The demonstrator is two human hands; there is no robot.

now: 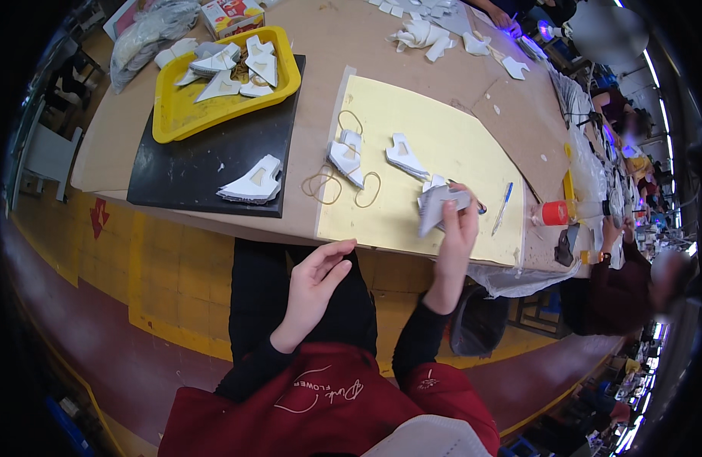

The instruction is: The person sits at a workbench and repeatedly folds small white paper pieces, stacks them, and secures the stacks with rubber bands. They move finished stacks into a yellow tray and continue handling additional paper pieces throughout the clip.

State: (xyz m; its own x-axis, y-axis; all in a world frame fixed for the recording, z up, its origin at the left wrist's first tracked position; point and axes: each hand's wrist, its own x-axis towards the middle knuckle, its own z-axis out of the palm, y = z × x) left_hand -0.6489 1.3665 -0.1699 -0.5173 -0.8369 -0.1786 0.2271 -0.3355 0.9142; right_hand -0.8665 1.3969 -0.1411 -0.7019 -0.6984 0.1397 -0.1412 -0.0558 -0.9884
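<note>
My right hand (459, 240) is closed on a small stack of white cut pieces (434, 209), held over the yellow sheet (419, 114) near the table's front edge. Just in front of that edge is my left hand (316, 266), holding nothing, its fingers stretched out and thumb apart. On the yellow sheet lie another bundle of white pieces (345, 158) and a curved white stack (406, 156). Thin tan rubber bands (368, 190) lie loose around the first bundle. A further white stack (253, 181) rests on the black board (168, 171) at left.
On the black board's far part stands a yellow tray (168, 122) with white pieces and rubber bands. A blue pen (503, 207) and a red-capped bottle (550, 214) are at right. White scraps (421, 36) lie at the back. A dark bin (479, 324) stands below the table.
</note>
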